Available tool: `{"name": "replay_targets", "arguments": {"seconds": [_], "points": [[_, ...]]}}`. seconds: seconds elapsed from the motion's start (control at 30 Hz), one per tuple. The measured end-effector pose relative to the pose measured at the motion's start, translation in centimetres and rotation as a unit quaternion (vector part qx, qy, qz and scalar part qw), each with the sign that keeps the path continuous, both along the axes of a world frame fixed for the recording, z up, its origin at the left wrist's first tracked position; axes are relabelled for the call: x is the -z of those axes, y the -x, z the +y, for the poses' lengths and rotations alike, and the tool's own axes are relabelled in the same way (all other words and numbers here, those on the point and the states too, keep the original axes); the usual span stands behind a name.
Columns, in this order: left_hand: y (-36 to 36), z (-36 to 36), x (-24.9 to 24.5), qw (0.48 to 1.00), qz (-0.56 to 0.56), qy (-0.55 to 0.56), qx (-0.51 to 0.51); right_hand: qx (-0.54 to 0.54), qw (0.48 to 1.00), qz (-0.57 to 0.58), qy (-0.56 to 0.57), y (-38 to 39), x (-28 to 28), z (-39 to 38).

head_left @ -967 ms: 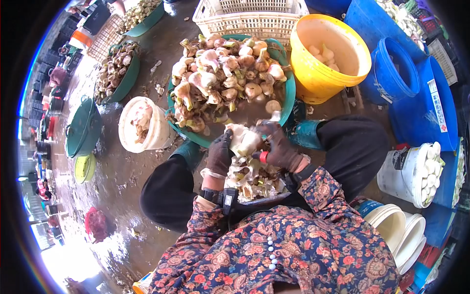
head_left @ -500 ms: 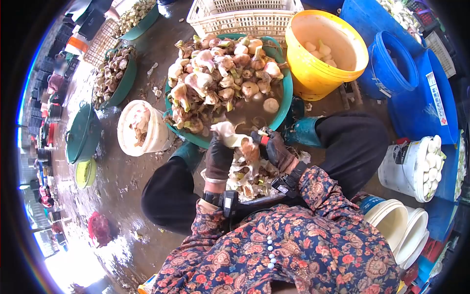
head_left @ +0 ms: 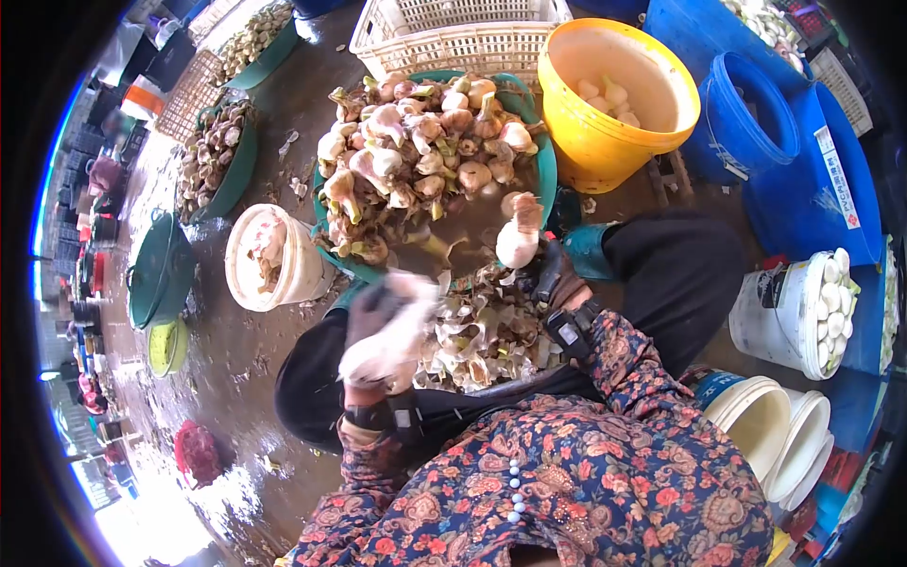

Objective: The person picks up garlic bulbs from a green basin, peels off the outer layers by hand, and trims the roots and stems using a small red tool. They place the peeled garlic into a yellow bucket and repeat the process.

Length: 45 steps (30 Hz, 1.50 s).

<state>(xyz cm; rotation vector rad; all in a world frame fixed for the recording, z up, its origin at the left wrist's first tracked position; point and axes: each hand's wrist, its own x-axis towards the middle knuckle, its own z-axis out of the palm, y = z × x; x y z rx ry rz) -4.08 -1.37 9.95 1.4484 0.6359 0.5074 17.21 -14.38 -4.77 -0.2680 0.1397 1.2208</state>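
My gloved left hand is smeared by motion above my left thigh. A pale, skin-like blur lies across it, and its fingers cannot be made out. My gloved right hand is closed, with a garlic bulb at its fingertips. The bulb's white side is down and its brownish end points up. A small red-ended tool shows beside that hand, mostly hidden. Below both hands, garlic peelings are heaped between my legs. Just ahead, a green basin holds muddy water and many unpeeled garlic bulbs.
A yellow bucket with a few peeled bulbs stands right of the basin, a white bucket left. Beyond is a cream plastic crate. Blue tubs, a white bucket of garlic and stacked white buckets line my right.
My left hand has moved down and left, away from my right hand. The garlic bulb, earlier between both hands, is now at my right hand, which has shifted slightly.
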Motion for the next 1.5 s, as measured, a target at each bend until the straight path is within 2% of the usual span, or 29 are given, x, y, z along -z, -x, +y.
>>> {"name": "replay_targets", "arguments": {"seconds": [0.03,0.07,0.1,0.17,0.23,0.33,0.4,0.47,0.5,0.53,0.57,0.6,0.63,0.67,0.7,0.73,0.77,0.8,0.87,0.93,0.97,1.0,1.07,1.13,1.23,1.33,1.4,1.47,1.5], "points": [[-0.5,0.7,2.0,0.991,0.092,0.035,0.091,0.012,0.994,-0.102,-0.033,-0.2,3.4,1.2],[-1.2,0.4,3.9,0.981,0.148,-0.056,0.112,0.032,0.996,-0.053,0.07,1.2,-1.8,1.1],[-2.1,-0.2,4.6,0.958,0.201,-0.185,0.081,0.051,0.972,-0.167,0.157,1.5,-1.5,1.4],[-4.2,-1.3,5.2,0.972,0.197,-0.123,0.034,0.072,0.927,-0.274,0.246,2.2,-1.4,1.4],[-5.9,-2.4,4.8,0.96,0.244,-0.135,0.031,0.122,0.784,-0.46,0.398,3.1,-1.9,1.6],[-7.2,-3.0,5.9,0.913,0.315,-0.257,0.033,0.117,0.812,-0.433,0.374,3.9,-1.7,1.8],[-7.0,-2.8,9.1,0.962,0.197,-0.165,-0.09,0.111,0.842,-0.404,0.34,3.8,1.9,2.0],[-6.4,-1.8,8.7,0.989,0.108,0.057,-0.082,-0.067,0.966,-0.072,0.24,4.2,-0.5,1.4],[-5.7,-1.8,8.5,0.971,-0.085,0.203,-0.093,-0.007,0.977,-0.041,0.209,4.7,0.8,1.3],[-5.1,-1.7,8.3,0.895,-0.273,0.338,-0.099,0.005,0.978,0.001,0.209,4.4,-2.9,0.9],[-5.0,-0.8,7.1,0.976,-0.171,-0.079,-0.104,-0.054,0.991,0.061,0.11,3.5,-1.0,0.3],[-4.8,0.4,6.1,0.87,-0.039,-0.482,-0.09,-0.113,0.986,0.119,0.009,2.4,0.8,-0.2],[-3.6,2.0,6.9,0.993,-0.069,-0.085,-0.037,-0.113,0.987,0.115,0.01,2.0,1.1,-0.5],[-3.3,2.6,6.1,0.941,-0.086,0.327,0.024,-0.134,0.985,0.095,-0.057,1.8,1.1,-0.5],[-3.1,2.9,5.2,0.961,0.118,0.206,0.138,-0.155,0.977,0.076,-0.124,1.6,1.3,-0.5],[-3.5,2.7,2.6,0.915,0.316,0.071,0.242,-0.155,0.977,0.075,-0.127,1.9,0.1,-0.1],[-3.1,2.5,4.8,0.932,0.226,-0.06,0.278,-0.084,0.996,0.032,0.015,2.4,-2.5,0.5],[-3.6,2.5,4.8,0.828,0.382,-0.333,0.241,-0.01,0.987,-0.011,0.158,2.6,-3.8,0.9],[-4.8,2.5,7.4,0.897,0.295,-0.312,0.104,-0.042,0.976,-0.064,0.205,0.7,-0.5,1.1],[-7.5,2.4,8.8,0.947,0.218,-0.22,0.088,0.037,0.962,-0.177,0.207,-1.5,3.5,1.3],[-9.1,2.6,9.7,0.927,0.21,-0.294,0.098,-0.021,0.982,-0.105,-0.156,-3.7,1.3,1.8],[-10.9,2.7,10.4,0.902,0.203,-0.366,0.108,0.126,0.983,-0.128,0.021,-2.6,-10.0,0.2],[-15.0,2.6,11.5,0.892,0.141,-0.408,0.133,0.142,0.975,-0.164,0.054,-3.7,-17.6,-0.5],[-19.2,2.1,12.8,0.875,0.242,-0.378,0.181,0.136,0.971,-0.188,0.061,-5.3,-16.0,-1.4],[-23.8,2.6,19.6,0.724,0.236,-0.608,0.227,0.119,0.953,-0.236,0.151,-6.3,-9.3,-1.4],[-24.3,2.8,19.8,0.731,0.26,-0.542,0.321,0.037,0.933,-0.177,0.312,-5.2,-6.0,-0.9],[-23.1,3.0,20.2,0.764,0.219,-0.544,0.268,0.017,0.919,-0.16,0.359,-4.6,-5.0,-0.3],[-21.1,3.1,15.6,0.873,0.33,-0.308,0.183,0.021,0.875,-0.236,0.422,-3.9,-3.7,-0.1],[-19.5,3.3,14.8,0.938,0.246,-0.19,0.151,0.015,0.877,-0.233,0.42,-3.3,-3.8,0.3]]}}
